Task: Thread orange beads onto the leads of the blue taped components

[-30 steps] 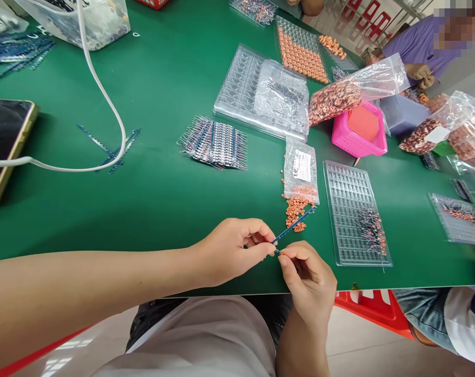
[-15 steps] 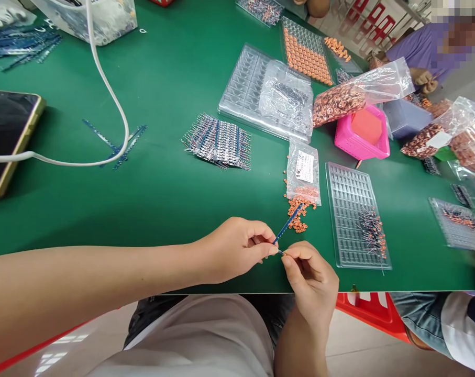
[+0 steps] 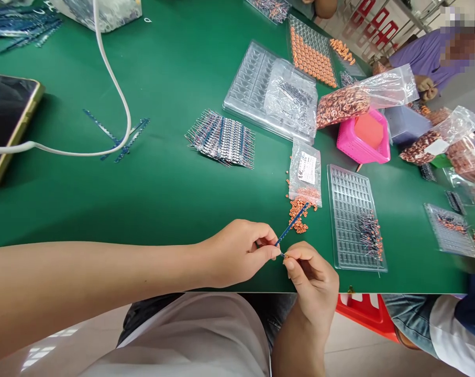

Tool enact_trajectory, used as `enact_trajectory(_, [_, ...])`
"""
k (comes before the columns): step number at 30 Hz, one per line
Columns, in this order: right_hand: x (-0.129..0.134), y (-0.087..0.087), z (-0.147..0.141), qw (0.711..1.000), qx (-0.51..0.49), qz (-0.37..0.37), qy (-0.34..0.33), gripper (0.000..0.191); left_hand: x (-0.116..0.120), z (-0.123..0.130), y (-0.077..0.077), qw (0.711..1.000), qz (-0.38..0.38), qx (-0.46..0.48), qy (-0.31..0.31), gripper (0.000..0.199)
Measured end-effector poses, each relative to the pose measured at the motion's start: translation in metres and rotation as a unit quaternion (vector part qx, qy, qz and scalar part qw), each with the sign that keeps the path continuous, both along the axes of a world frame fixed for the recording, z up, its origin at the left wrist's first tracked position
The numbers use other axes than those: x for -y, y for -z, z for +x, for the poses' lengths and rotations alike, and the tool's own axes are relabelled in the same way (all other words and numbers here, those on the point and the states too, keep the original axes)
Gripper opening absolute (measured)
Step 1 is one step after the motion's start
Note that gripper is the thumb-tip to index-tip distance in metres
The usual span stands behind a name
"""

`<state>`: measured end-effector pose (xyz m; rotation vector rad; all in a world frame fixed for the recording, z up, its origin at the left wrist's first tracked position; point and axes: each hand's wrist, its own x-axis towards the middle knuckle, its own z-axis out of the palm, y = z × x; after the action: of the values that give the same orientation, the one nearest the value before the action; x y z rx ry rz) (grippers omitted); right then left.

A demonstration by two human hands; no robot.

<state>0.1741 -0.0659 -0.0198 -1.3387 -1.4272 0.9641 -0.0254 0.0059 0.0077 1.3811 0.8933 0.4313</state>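
My left hand (image 3: 241, 254) pinches a thin blue strip (image 3: 292, 225) that slants up and right over a small heap of orange rings (image 3: 299, 226). Close beside its fingertips, my right hand (image 3: 313, 277) is closed in a pinch on a tiny piece, apparently an orange ring at the strip's lower end. The orange rings spill from a clear labelled bag (image 3: 306, 170). To the right of my hands, a clear ribbed tray (image 3: 349, 209) carries a cluster of thin wired parts with orange rings (image 3: 371, 235). A fanned stack of wired parts (image 3: 223, 140) lies further up the table.
A white cable (image 3: 117, 89) curves past a phone (image 3: 9, 120) and loose blue strips (image 3: 99, 125) at left. Larger clear trays (image 3: 247, 78), a pink basket (image 3: 355, 139) and a bag of copper-coloured rings (image 3: 341, 104) stand beyond. A person in purple (image 3: 421, 52) sits at the far right.
The view has shifted slightly, so the table items appear displaced. Both hands keep nearly the same pose, with their fingertips close together at the strip's lower end.
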Motion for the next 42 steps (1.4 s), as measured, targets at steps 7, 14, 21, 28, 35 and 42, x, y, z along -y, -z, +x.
enact_trajectory(7, [0.0,0.002,0.0,1.0,0.004,-0.001,0.014,0.005,-0.001,0.001,0.003,0.994,-0.09,0.054,-0.025,0.014])
enact_trajectory(14, [-0.001,0.002,0.0,1.0,0.012,0.006,0.021,0.006,-0.001,0.001,0.004,0.995,-0.084,0.052,-0.02,0.016])
enact_trajectory(21, [0.0,0.003,-0.001,1.0,0.008,0.012,0.028,0.005,-0.001,0.001,0.0,0.998,-0.049,0.019,-0.017,0.015])
enact_trajectory(28, [-0.002,0.001,0.001,1.0,0.007,0.018,0.0,0.008,-0.001,0.001,-0.001,0.999,-0.047,0.011,-0.012,0.019])
enact_trajectory(35, [-0.001,0.001,0.0,1.0,0.026,-0.004,0.003,0.006,0.0,0.0,-0.001,1.0,-0.025,-0.008,0.0,0.022])
enact_trajectory(42, [-0.008,-0.01,0.007,0.996,-0.015,-0.065,-0.058,0.009,-0.001,-0.001,0.001,1.0,-0.008,-0.007,0.027,0.023])
